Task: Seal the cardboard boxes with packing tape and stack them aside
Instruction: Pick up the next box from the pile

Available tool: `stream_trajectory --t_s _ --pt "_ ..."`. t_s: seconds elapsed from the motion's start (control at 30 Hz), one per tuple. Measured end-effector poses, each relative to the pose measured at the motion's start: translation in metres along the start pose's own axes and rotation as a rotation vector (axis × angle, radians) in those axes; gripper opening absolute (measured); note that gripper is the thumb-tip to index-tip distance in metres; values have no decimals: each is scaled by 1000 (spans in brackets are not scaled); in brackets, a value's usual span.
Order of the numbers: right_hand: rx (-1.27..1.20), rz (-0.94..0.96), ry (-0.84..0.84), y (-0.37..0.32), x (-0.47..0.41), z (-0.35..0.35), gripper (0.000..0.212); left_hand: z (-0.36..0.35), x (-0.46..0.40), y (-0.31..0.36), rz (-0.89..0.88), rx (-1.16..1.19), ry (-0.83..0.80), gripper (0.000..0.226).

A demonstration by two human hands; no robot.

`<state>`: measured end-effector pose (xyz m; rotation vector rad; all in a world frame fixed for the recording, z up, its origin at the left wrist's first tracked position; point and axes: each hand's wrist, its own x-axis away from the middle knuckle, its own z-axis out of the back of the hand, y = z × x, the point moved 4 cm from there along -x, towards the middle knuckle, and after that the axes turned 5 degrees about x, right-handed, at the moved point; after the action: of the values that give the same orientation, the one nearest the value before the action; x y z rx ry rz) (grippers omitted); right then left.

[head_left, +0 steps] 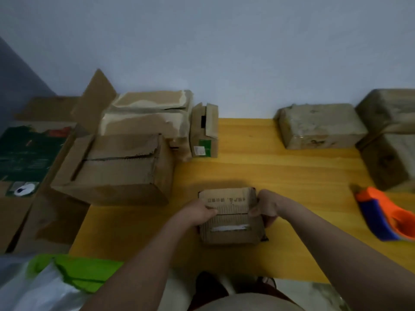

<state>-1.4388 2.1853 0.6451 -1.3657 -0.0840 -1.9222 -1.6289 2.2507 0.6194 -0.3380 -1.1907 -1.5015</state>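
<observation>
Grip: the left hand (200, 212) and right hand (266, 206) clasp the small box (231, 217) from either side, fingers curled over its top edges, thumbs on the flaps.
Small box: brown cardboard, flaps folded shut, with a seam running across the top between the two hands; dark printed characters on the far flap, a pale strip like torn label or tape on the near flap; blurred, so the print cannot be read.
Place: it sits on the yellow table (280, 171), near the front edge, in the middle.
Tape gun: one, orange and blue (384, 217), lying on the table to the right, well apart from the right hand.
Left boxes: a big box (116, 169) with closed, unsealed-looking flaps; behind it a worn stack (148, 115) of two torn ones; just beside that an upright narrow box (204, 133) bearing a green label.
Right boxes: three, greyish and glossy; one flat box (321, 125) by the wall, and a pile of two (390, 135) at the table's right end.
Far left: a green printed carton (29, 151) with loose cardboard around it.
Front left: a green bag (80, 272) and clear plastic beside it.
</observation>
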Motion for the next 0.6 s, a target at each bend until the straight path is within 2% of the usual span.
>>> stream_trajectory --t_s 0.2,0.37,0.47,0.6 --pt "-80 -133 47 89 16 50 46 -64 -31 74 -90 -70 -72 42" --pt "-123 -178 34 145 25 83 53 -110 -46 119 -96 -111 -102 44" --pt "-136 -168 86 166 23 101 51 -122 -51 139 -76 -65 -18 41" --pt "-147 -109 213 179 14 117 43 -116 -40 163 -95 -36 188 28"
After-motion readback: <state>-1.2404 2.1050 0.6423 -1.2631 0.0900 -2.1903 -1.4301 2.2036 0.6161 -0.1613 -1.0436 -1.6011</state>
